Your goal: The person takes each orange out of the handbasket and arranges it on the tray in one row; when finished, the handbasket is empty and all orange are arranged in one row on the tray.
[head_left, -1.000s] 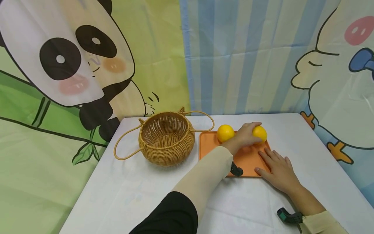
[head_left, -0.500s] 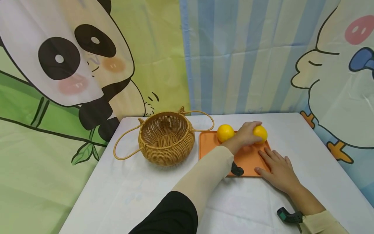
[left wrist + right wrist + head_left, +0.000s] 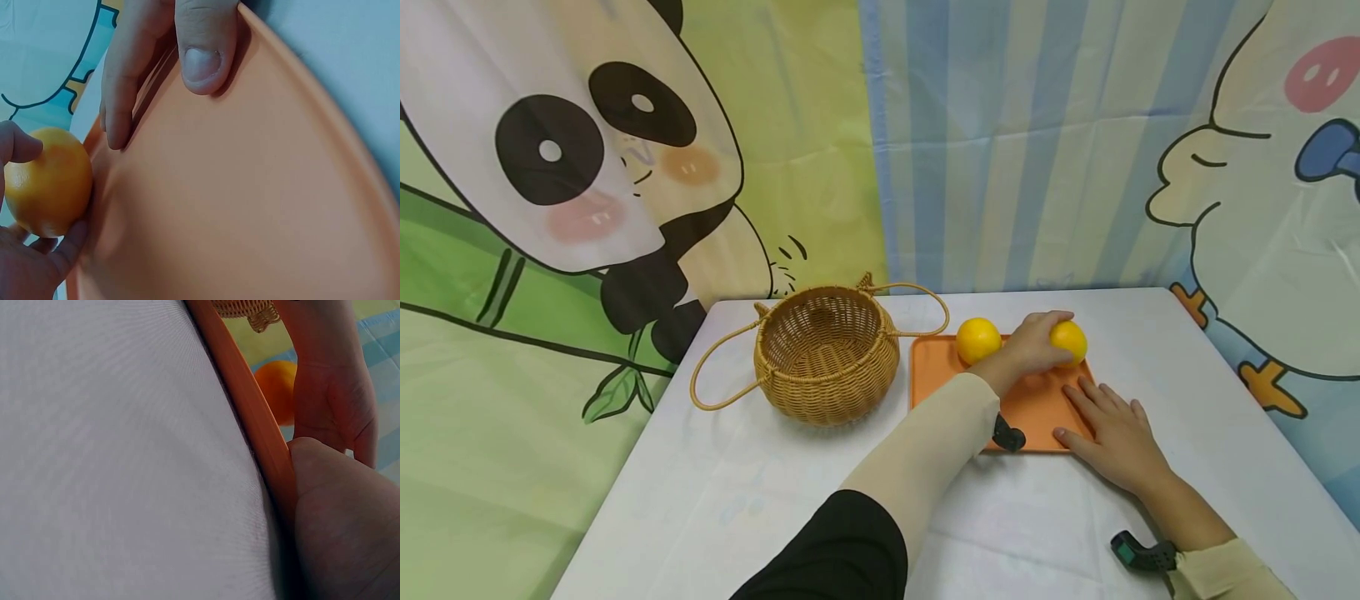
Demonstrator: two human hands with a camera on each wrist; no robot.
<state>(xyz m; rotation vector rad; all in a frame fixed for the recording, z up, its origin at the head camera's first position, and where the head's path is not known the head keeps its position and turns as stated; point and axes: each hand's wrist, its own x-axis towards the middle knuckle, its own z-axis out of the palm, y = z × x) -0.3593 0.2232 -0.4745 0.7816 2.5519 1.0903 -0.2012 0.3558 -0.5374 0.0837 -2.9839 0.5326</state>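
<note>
My left hand [image 3: 1036, 343] reaches across the orange tray [image 3: 1033, 417] and grips an orange [image 3: 1071, 343] at its far right corner. In the left wrist view, thumb and fingers lie on opposite sides of that orange [image 3: 50, 181], which is at the tray's rim. A second orange [image 3: 978, 340] sits at the back left of the tray, just behind the left forearm. With fingers spread and straight, my right hand [image 3: 1116, 442] rests on the tray's right front corner. Its thumb [image 3: 312, 456] lies against the rim in the right wrist view.
A round wicker basket [image 3: 827, 392] with two loop handles stands left of the tray, nothing visible inside. Both are on a table with a white cover [image 3: 760, 500]. Behind hang printed curtains [image 3: 1000, 150]. Each wrist carries a small black device [image 3: 1142, 553].
Almost nothing differs. The left hand keeps its grip on the orange at the tray's corner, the right hand stays on the tray, and the view shifts very slightly.
</note>
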